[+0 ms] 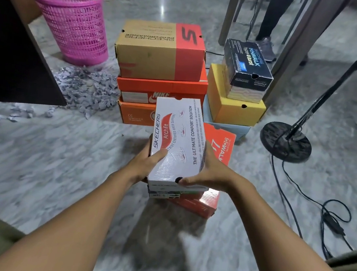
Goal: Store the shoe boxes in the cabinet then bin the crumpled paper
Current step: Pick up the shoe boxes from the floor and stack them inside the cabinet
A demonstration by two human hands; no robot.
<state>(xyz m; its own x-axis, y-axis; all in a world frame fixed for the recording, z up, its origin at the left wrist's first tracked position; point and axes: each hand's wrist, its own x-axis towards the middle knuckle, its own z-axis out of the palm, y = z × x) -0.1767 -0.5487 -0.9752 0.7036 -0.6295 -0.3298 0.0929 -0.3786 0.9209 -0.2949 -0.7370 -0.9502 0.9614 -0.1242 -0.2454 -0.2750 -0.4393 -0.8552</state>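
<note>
A white Skechers ArchFit shoe box is held above the floor between both hands. My left hand grips its left side, thumb on the lid. My right hand grips its right side, thumb at the near end. Under it sits an orange GoWalk box. Behind stand a brown-and-red Skechers box on two orange Nike boxes, and a black GoWalk box on a yellow box and a pale blue box. Crumpled paper lies heaped on the floor at left.
A pink mesh bin stands at the back left beside the paper. A dark cabinet side fills the left edge. A black stand base with cables lies at right. Table legs and a person's legs are at the back.
</note>
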